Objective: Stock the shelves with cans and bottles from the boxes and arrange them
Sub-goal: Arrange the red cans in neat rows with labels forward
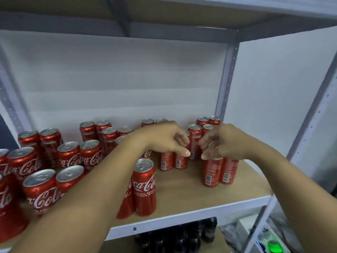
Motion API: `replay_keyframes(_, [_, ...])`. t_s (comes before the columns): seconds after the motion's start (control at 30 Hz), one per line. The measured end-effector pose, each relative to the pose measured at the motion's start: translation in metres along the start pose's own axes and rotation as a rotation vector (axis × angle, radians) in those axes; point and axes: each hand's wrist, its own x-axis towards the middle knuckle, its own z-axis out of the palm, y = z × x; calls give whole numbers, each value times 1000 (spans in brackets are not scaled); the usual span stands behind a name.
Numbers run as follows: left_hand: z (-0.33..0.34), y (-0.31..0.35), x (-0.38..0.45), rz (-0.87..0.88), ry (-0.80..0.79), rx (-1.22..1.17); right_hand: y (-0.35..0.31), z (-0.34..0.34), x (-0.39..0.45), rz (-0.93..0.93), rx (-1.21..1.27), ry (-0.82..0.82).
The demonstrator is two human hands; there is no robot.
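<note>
On the wooden shelf point(184, 181), the left hand point(164, 139) is gripping two red cans point(173, 160) by their tops; the right hand point(220, 143) is gripping two more point(219, 170). Roughly thirty cans are standing upright there.

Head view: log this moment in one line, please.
left hand: grips two cans | right hand: grips two cans | shelf: part-stocked

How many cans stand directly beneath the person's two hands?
4. Under the left hand: first can, second can. Under the right hand: third can, fourth can. Hands may hide more.
</note>
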Motion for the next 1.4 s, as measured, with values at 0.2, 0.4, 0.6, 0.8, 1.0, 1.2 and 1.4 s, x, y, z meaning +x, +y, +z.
replay_keyframes(0.2, [21,32,47,24,67,88,39,-25,-17,68,-64,227])
replay_keyframes(0.4, [41,55,72,-51,93,171,67,-33,-21,202,-249,214])
replay_keyframes(0.6, [52,56,86,-103,86,178,86,-21,-6,252,-279,159])
replay_keyframes(0.8, [40,50,90,-27,-46,158,93,-30,-4,158,-179,50])
replay_keyframes(1.0, [38,51,90,-20,-78,181,92,-36,-4,168,-21,-1])
replay_keyframes(1.2, [38,52,89,-11,-60,214,95,-32,2,178,-42,-20])
replay_keyframes(1.4, [33,52,82,23,-139,204,87,-38,3,163,43,-132])
